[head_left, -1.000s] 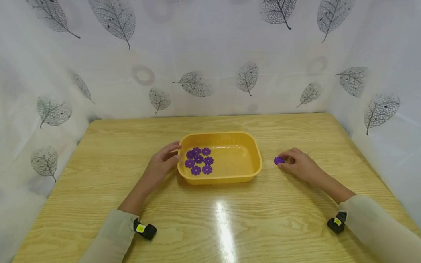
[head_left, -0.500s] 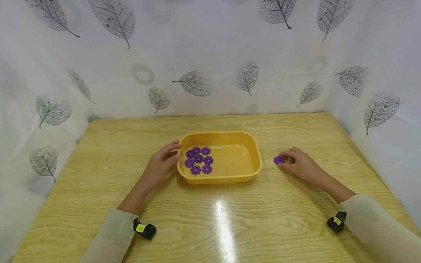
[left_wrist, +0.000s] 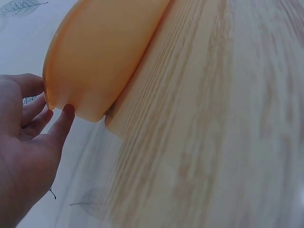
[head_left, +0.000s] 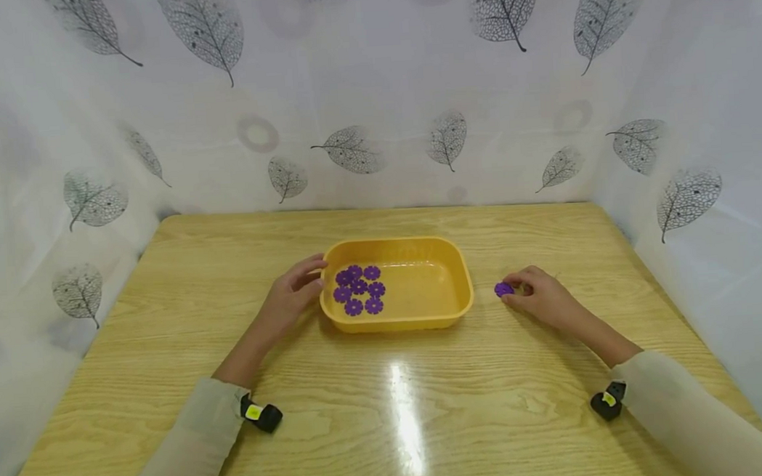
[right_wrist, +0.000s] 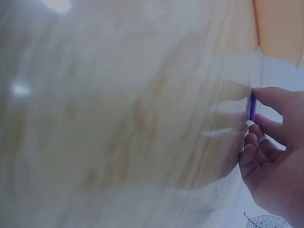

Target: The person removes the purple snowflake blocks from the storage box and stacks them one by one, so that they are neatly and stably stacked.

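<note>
Purple piece (head_left: 504, 289), one, small and round: located on the table, just right of the tray; pinched at its edges between thumb and fingers of the right hand (head_left: 542, 297).

Step in hand, as judged: the gripping of this single piece at table level. For the next move, the thin edges would need to be held firmly and the tray wall cleared.

Tray (head_left: 424, 293), yellow, shallow: touched at its left end by the left hand (head_left: 286, 296), fingers loosely bent, not clenched.

Purple flower-shaped pieces (head_left: 359, 287), cluster: contained in the tray's left half, some overlapped.

Table (head_left: 483, 414), pale wood-grained: marked near the middle by a streak of glare (head_left: 407, 422).

Hanging sheet (head_left: 397, 69), white, leaf-printed: hung behind and at both sides.
</note>
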Motion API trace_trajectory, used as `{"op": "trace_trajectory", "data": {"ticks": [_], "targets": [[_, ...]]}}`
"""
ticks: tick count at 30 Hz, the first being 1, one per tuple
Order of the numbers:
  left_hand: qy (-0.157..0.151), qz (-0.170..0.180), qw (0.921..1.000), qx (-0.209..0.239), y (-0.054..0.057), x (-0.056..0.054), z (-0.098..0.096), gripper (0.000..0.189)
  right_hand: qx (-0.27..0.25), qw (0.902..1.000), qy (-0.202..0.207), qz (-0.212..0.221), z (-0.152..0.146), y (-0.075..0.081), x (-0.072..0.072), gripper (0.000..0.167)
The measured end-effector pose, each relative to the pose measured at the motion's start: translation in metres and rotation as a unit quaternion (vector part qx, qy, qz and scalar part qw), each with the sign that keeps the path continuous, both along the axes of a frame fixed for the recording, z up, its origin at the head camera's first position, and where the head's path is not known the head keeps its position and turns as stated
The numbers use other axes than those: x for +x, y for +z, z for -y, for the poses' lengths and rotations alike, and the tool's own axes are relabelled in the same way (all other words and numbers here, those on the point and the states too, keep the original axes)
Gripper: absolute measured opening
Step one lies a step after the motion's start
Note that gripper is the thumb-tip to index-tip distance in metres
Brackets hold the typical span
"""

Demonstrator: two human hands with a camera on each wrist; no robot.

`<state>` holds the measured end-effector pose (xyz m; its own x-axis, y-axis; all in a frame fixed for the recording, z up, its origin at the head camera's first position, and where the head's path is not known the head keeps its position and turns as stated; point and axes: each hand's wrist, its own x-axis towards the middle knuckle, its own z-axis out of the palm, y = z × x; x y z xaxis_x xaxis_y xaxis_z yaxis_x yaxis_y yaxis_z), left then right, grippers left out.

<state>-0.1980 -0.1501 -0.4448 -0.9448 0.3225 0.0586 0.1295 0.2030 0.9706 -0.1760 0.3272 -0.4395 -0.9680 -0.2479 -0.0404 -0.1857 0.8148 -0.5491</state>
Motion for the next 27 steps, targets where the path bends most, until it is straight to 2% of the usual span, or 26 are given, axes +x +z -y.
{"op": "trace_trajectory", "data": {"ticks": [6,13,19,27], "targets": [[0.002,-0.001,1.0000,-0.002,-0.001,-0.001,0.001,0.041,-0.007,0.9999,-0.006,0.005,0.000,0.003,0.001,0.043],[0.002,-0.001,1.0000,-0.003,-0.002,-0.001,0.001,0.042,-0.015,0.9993,-0.033,-0.010,-0.010,0.012,0.003,0.045],[0.005,-0.002,1.0000,-0.005,-0.001,-0.001,0.001,0.041,-0.032,0.9985,-0.034,-0.029,-0.015,0.028,-0.002,0.049],[0.005,-0.001,1.0000,0.001,0.000,0.000,0.000,0.040,-0.064,0.9959,-0.027,-0.057,-0.002,0.052,-0.018,0.049]]}}
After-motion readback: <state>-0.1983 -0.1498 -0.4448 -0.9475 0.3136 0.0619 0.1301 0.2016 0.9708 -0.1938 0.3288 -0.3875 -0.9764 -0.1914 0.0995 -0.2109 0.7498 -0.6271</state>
